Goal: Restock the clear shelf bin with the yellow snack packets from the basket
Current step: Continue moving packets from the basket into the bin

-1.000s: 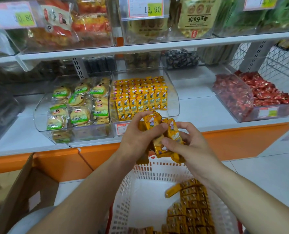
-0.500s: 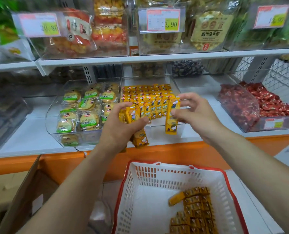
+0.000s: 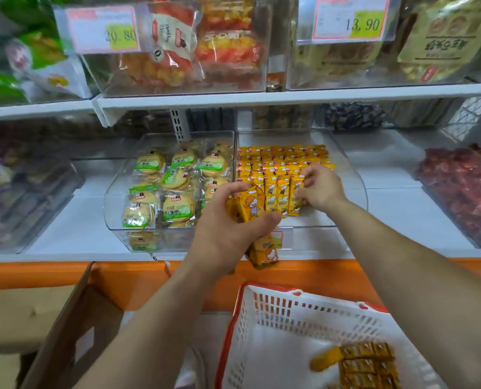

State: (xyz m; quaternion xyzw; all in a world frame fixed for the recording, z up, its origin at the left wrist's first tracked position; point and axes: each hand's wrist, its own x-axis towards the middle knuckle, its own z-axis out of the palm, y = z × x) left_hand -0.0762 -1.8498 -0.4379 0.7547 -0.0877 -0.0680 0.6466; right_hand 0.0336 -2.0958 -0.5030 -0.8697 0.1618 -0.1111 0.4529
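The clear shelf bin on the middle shelf holds several rows of upright yellow snack packets. My left hand grips a bunch of yellow packets just in front of the bin's low front wall; some hang below my palm. My right hand reaches into the bin and pinches a yellow packet at the right end of the front row. The white basket with a red rim sits below, with several more yellow packets in its right corner.
A clear bin of green-labelled round cakes stands left of the target bin. A bin of red sweets sits at the right. An upper shelf with price tags overhangs the bins. An open cardboard box lies at lower left.
Both hands rose from above the basket to the shelf. My right hand carried one packet into the bin's front row, while my left hand brought its bunch up to the bin's front.
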